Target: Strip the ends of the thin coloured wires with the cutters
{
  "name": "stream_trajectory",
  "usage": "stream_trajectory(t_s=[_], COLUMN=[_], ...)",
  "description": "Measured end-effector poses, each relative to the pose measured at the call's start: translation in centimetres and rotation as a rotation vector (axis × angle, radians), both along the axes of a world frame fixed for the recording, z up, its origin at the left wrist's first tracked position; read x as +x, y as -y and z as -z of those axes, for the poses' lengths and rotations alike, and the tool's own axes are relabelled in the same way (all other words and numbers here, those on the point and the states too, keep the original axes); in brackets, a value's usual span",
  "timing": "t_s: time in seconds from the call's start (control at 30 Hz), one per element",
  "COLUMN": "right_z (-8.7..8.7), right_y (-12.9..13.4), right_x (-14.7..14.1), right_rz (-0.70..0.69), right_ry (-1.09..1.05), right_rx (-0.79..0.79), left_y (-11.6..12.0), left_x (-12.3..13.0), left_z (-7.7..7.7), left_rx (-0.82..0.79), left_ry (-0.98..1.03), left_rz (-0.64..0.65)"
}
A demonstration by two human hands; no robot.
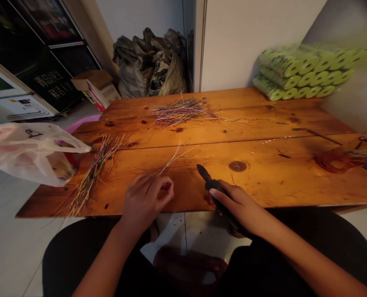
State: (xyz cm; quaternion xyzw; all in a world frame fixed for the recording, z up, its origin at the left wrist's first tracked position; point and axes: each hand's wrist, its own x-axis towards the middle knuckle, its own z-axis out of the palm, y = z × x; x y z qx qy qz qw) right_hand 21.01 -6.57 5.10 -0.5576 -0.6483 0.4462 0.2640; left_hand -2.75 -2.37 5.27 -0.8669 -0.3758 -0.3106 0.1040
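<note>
The left hand [148, 201] is pinched on a thin sheaf of coloured wires [175, 157] fanning toward 1 o'clock, light and springy, best gripped at the bunched ends; the right hand [237, 204] clamps black pliers [208, 180] above the desk [264, 181].

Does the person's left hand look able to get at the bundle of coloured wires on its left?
Probably yes: the left hand is near the bundle of coloured wires, with only bare wood tabletop between, though it pinches a few thin wires.
</note>
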Motion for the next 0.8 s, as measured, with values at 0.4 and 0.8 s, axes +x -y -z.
stream_trajectory(t_s=[0.4, 0.8], right_z=[-0.2, 0.7], right_y=[-0.2, -1.0], right_x=[0.0, 0.1], right_rz=[-0.027, 0.006], right_ry=[-0.074, -0.133], right_rx=[-0.086, -0.095], left_y=[0.0, 4.5], left_x=[0.1, 4.1], left_z=[0.1, 0.8], left_rx=[0.100, 0.369], left_ry=[-0.036, -0.184], left_rz=[-0.072, 0.135])
